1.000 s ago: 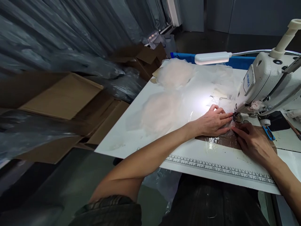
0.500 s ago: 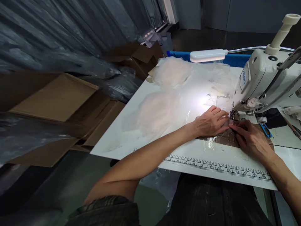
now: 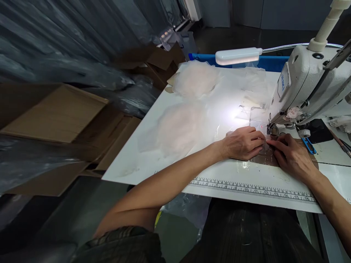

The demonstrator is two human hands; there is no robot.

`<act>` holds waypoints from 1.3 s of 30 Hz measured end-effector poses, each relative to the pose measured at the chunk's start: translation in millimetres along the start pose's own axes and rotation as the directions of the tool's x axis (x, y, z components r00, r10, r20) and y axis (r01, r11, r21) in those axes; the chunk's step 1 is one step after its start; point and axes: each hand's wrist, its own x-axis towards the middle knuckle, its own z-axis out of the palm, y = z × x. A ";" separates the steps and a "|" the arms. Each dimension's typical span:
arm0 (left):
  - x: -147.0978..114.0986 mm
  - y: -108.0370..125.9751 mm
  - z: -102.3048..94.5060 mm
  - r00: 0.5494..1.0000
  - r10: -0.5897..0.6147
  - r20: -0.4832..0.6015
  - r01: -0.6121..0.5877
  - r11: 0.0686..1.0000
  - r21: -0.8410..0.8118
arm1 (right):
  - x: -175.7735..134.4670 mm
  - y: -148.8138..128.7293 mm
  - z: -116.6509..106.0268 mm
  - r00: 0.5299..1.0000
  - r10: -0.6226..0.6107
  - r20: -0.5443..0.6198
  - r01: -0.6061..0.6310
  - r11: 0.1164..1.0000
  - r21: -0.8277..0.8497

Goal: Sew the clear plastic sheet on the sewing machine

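Clear plastic film (image 3: 257,157), glossy, lies flat on the white surface (image 3: 170,109) just near of the sewing machine (image 3: 304,84) needle. Left hand (image 3: 242,143): palm down on the film, fingers together and pressed flat, tips toward the presser foot. Right hand (image 3: 292,155): just right of the left, fingers together, pinning the film's edge at the needle. Two pale fabric heaps (image 3: 189,102) lie far left under the lamp (image 3: 237,56). Printed ruler (image 3: 252,190) runs along the near edge. Cardboard boxes (image 3: 60,117) stand at left.
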 end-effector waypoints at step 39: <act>1.8 1.1 -5.8 0.999 -0.004 0.035 0.004 1.000 -0.002 | 1.1 -6.3 -3.8 1.000 -0.012 -0.006 0.012 0.998 -0.061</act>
